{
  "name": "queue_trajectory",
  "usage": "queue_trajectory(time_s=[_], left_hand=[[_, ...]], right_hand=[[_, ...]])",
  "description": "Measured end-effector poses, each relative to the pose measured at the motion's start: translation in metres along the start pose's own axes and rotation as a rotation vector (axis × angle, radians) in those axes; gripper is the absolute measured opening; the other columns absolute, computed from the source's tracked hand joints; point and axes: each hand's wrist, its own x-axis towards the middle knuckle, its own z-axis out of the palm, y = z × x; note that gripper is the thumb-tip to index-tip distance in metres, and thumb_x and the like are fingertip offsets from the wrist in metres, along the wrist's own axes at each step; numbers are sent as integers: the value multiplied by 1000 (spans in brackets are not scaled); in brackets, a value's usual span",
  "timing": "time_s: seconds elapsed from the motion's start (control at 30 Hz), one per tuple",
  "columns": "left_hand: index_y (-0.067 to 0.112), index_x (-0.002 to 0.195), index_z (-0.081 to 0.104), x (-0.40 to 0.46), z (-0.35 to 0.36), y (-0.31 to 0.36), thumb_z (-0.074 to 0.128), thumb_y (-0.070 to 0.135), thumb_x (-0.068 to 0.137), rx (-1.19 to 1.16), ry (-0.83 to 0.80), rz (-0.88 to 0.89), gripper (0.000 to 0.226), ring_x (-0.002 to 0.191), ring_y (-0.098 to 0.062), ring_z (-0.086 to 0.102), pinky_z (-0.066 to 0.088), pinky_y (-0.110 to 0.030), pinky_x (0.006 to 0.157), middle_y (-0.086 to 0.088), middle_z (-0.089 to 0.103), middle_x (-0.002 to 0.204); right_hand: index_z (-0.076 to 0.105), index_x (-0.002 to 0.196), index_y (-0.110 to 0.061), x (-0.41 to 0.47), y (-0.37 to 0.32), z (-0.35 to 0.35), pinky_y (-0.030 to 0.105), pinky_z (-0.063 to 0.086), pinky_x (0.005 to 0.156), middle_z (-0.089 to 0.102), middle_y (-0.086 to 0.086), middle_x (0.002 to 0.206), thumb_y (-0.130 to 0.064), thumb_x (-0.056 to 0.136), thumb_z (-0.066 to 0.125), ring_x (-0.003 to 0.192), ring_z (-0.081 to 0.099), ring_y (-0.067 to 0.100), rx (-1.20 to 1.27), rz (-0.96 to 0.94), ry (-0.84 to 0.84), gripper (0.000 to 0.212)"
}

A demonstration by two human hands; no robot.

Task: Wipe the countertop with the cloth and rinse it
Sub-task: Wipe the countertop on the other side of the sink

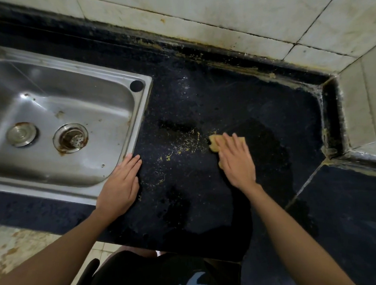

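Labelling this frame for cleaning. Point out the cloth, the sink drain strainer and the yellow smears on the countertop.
cloth (pixel 214 143): head view, on the bare left end beyond the fingers.
sink drain strainer (pixel 71 138): head view, on its perforated centre.
yellow smears (pixel 183 148): head view, mid-patch, left of the cloth.

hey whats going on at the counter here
A person is wiping the dark countertop beside the steel sink. The right hand presses a yellowish cloth flat onto the counter, next to a scatter of yellow residue. The left hand rests flat at the sink's corner. The cloth has not been rinsed yet.
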Motion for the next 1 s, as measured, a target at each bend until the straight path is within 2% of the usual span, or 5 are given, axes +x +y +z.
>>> queue_trajectory(time_s=[0.2,0.27,0.47,0.7,1.0], left_hand=[[-3,130,48,0,-3,3,28,25,93,4,16,7,51,134,-22,33,10,-25,114,-14,48,138],[-3,130,48,-1,-3,3,28,24,92,11,12,8,51,133,-23,33,9,-25,114,-15,48,137],[-2,130,49,-1,-1,1,28,24,92,13,20,13,50,134,-22,32,11,-26,114,-14,48,138],[-1,131,48,-1,-1,1,29,24,92,-1,28,13,50,134,-23,32,11,-26,114,-14,47,139],[0,132,47,-1,0,0,28,25,92,16,2,4,50,134,-22,32,8,-25,114,-12,46,140]], right_hand=[[13,149,-22,72,13,-13,41,-1,116,9,3,157,-31,102,17,144,0,27,92,434,38,49],[11,149,-21,74,-5,-14,43,1,117,10,4,157,-32,101,17,144,2,29,88,376,40,49],[18,147,-29,38,-40,-6,36,-3,114,16,-5,155,-41,96,5,145,5,23,12,-201,-63,54],[13,149,-26,111,-27,-17,40,1,116,11,-1,157,-35,101,17,144,1,26,12,142,-6,48],[35,142,-29,26,-78,1,41,9,115,34,-2,149,-36,98,23,141,22,24,-32,-687,-160,46]])
